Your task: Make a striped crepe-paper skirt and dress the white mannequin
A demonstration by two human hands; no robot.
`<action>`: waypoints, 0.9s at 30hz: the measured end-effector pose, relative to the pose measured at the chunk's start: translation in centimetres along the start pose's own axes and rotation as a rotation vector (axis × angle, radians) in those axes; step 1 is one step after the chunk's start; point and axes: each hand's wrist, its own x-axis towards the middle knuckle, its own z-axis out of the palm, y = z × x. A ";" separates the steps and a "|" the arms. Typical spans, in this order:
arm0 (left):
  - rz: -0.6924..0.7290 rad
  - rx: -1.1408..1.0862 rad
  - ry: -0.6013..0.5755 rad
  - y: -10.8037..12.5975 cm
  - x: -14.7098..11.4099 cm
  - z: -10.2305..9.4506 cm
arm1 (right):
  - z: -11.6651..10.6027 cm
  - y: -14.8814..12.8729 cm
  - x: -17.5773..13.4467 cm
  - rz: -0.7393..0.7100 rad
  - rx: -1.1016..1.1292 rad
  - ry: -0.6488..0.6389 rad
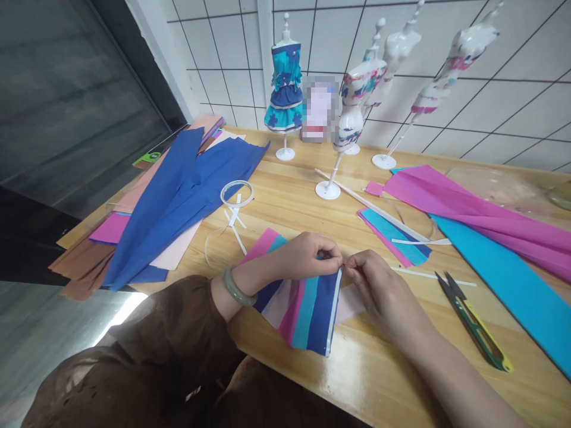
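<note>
While the striped panel (311, 312) lies against the near edge of the surface (285, 187), about mid-length, watch the left hand (319, 255): thumb and finger are pinching its upper right corner! Right alongside, the right hand (381, 291) has its fingertips drawn together at that same corner; whether they grip the end of the white edging strip (333, 309), I can't tell.

Danger here? An uneven tug could, I'd judge, crease the panel or pull that strip crooked, and a forearm sliding back might drag the lot over the near edge.

Now the count, left to right! One spread of blue sheeting (156, 202) by the left edge, its layers too muddled to separate. One tape roll (223, 197) just beside it. Four dress forms (351, 122) toward the back edge, one wearing a blue outfit (286, 92). One small striped piece (395, 235), well short of the back edge. One pink sheet (468, 205), one pair of snips (470, 325), and one turquoise sheet (513, 297) running out of view!
</note>
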 end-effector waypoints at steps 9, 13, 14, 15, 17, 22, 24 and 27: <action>-0.091 -0.159 -0.010 -0.2 0.0 -0.5 | 0.0 0.2 -0.1 -0.086 -0.024 0.020; -0.132 -0.232 0.021 -0.4 0.1 -0.7 | -0.2 -0.2 -0.1 -0.086 -0.003 -0.002; -0.136 -0.231 0.038 -0.5 0.1 -0.7 | -0.2 -0.3 -0.2 -0.089 0.007 -0.009; -0.137 -0.226 0.057 -0.6 0.2 -0.7 | -0.3 -0.3 -0.2 -0.090 0.015 -0.015; -0.135 -0.215 0.085 -0.6 0.2 -0.8 | -0.3 -0.5 -0.2 -0.090 0.023 -0.025; -0.169 -0.227 0.084 -0.1 0.3 -1.9 | -0.5 -0.6 -0.5 -0.148 0.024 -0.028; -0.185 -0.229 0.111 0.2 0.2 -2.5 | -0.6 -0.7 -0.6 -0.175 0.026 -0.021; -0.168 -0.241 0.194 0.2 0.2 -3.6 | -0.8 -0.9 -0.7 -0.201 0.033 -0.009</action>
